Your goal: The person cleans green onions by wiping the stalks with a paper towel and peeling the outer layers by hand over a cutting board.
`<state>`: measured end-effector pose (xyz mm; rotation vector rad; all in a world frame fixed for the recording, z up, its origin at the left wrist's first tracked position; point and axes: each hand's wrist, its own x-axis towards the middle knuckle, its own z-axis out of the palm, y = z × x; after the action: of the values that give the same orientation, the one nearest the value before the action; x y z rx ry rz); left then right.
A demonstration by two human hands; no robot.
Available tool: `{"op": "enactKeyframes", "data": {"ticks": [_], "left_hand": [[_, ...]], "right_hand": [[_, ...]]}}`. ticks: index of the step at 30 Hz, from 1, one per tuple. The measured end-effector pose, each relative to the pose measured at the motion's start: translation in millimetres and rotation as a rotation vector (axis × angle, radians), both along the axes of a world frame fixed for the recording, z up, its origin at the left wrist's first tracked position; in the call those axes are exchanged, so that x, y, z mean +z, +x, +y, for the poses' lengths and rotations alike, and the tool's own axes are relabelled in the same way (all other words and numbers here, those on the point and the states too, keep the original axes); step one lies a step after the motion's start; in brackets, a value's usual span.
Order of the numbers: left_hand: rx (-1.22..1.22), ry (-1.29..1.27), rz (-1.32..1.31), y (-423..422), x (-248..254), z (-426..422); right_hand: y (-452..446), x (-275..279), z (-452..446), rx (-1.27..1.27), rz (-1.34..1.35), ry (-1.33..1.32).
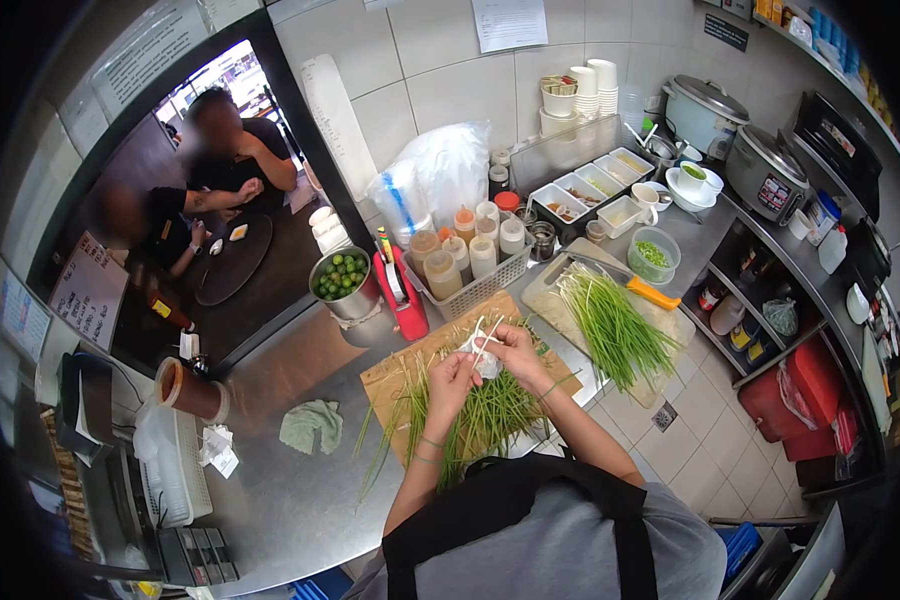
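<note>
Both hands meet above a sheet of brown paper (385, 385) covered with long green stalks (495, 415). My left hand (455, 380) has its fingers pinched at the left side of a small white thing (486, 362), which looks like crumpled paper or cloth. From the right, my right hand (515, 355) pinches thin white stalk ends at its top. To the right, a bunch of trimmed green stalks (620, 335) lies on a cutting board (545, 290), beside an orange-handled knife (653, 293).
A basket of sauce bottles (475, 280), a red holder (402, 300) and a pot of green limes (342, 282) stand behind the paper. A green cloth (311, 427) lies to the left. Two people (235, 150) are beyond the opening.
</note>
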<state>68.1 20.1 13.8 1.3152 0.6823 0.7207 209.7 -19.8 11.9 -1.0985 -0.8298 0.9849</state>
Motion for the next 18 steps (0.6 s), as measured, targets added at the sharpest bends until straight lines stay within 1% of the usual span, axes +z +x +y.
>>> {"op": "enactKeyframes", "data": {"ticks": [1,4,7,10,13,16,18], "left_hand": [[0.005,-0.005,-0.007,-1,-2,-1],[0.016,-0.008,-0.010,-2,-3,-2],[0.026,-0.043,-0.015,-4,-7,-2],[0.024,-0.152,-0.067,-6,-4,-3],[0.003,-0.184,-0.093,-7,1,-3],[0.016,-0.241,-0.101,-10,3,-3],[-0.003,-0.298,-0.137,-14,6,-3]], "right_hand": [[-2,-2,1,-0.018,-0.040,0.045],[-3,4,-3,-0.102,-0.401,-0.020],[-5,14,-8,-0.131,-0.509,0.094],[-3,15,-14,-0.022,-0.500,-0.021],[-2,2,-14,-0.019,-0.532,0.037],[4,-1,-14,-0.105,-0.545,0.022],[13,-3,-13,-0.120,-0.468,0.036]]}}
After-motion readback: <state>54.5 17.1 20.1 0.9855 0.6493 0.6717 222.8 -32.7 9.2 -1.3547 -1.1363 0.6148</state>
